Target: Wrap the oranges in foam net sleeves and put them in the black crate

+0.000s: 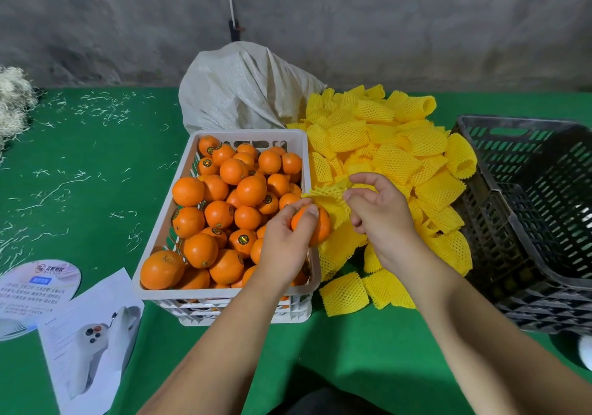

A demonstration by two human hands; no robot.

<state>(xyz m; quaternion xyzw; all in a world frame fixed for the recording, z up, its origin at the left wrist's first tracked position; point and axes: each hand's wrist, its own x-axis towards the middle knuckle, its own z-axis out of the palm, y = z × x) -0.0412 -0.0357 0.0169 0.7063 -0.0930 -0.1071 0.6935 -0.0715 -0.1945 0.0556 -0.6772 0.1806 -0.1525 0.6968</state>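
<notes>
An orange (315, 225) is gripped by the left hand (283, 248) so a foam net sleeve (330, 195), pinched by the right hand (382, 219), can be slid on

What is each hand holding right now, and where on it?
The left hand grips an orange around its left side. The right hand pinches the edge of a yellow foam net sleeve just above that orange.

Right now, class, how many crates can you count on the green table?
2: a white crate full of oranges at the centre, and a black crate at the right edge, partly cut off.
</notes>
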